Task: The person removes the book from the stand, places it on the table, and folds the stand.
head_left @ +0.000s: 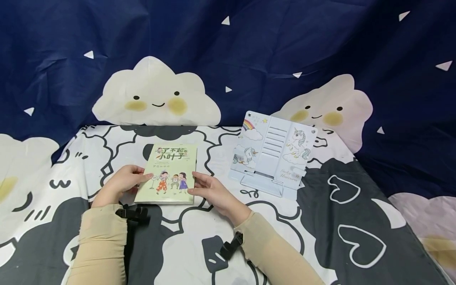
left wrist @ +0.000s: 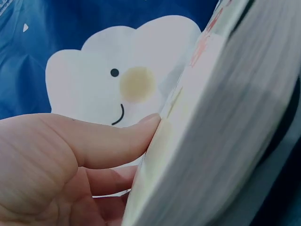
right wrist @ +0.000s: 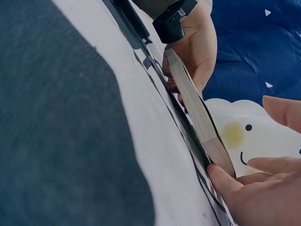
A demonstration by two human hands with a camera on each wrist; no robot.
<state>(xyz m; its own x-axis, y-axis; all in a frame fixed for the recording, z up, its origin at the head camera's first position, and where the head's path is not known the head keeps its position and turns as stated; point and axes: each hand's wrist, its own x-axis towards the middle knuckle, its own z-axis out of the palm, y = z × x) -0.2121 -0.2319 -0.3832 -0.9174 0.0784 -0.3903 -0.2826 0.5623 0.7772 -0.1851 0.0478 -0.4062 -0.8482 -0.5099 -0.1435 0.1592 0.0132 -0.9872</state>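
Observation:
A pale green paperback book (head_left: 167, 166) with cartoon children and Chinese characters on its cover lies face up, low over the patterned cloth. My left hand (head_left: 122, 183) grips its left side, thumb on the cover and fingers underneath. The left wrist view has that thumb (left wrist: 141, 136) against the cover, beside the book's thick page block (left wrist: 211, 127). At the opposite side, my right hand (head_left: 217, 196) touches the book's right edge with fairly straight fingers. In the right wrist view, one fingertip (right wrist: 220, 175) meets the book's corner while other fingers stand apart from it.
Right of the book stands a light blue unicorn bookstand (head_left: 274, 152) with slots and a clear front ledge. A black-and-white cartoon cloth (head_left: 221, 221) covers the table. Behind hangs a dark blue curtain (head_left: 249, 47) with smiling clouds. Black straps (head_left: 231, 245) circle both sleeved wrists.

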